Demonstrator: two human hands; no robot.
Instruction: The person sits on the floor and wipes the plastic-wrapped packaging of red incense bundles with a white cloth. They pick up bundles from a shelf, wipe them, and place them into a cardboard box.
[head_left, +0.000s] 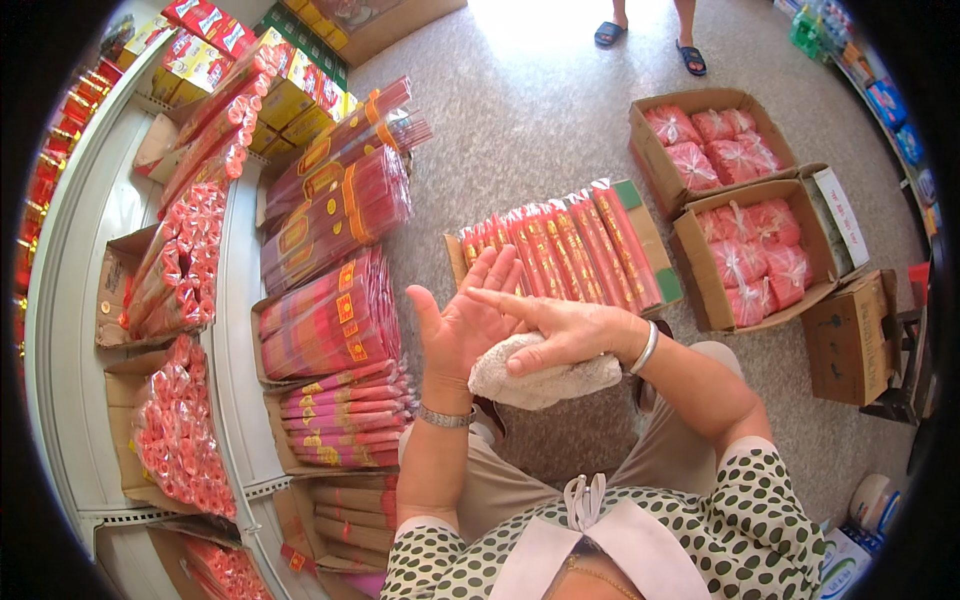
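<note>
My left hand (466, 324) is held palm up with its fingers spread, a metal-band watch at the wrist. Across its palm reach the fingers of my right hand (574, 330), which wears a silver bangle and holds a crumpled off-white cloth (551, 379) under the thumb and palm. The cloth bulges out below both hands, near my left wrist. Just beyond them on the floor is a shallow cardboard box (651, 259) holding a row of long red packets (574, 251) in clear wrap with gold marks. The hands hide part of that row.
Shelves (236, 330) on the left hold incense-stick bundles (341, 217) and red wrapped rolls (184, 427). Two open cartons (679, 251) of pink bagged goods (757, 240) stand on the right, beside a brown box (847, 337). Another person's sandalled feet (690, 56) are at the far side.
</note>
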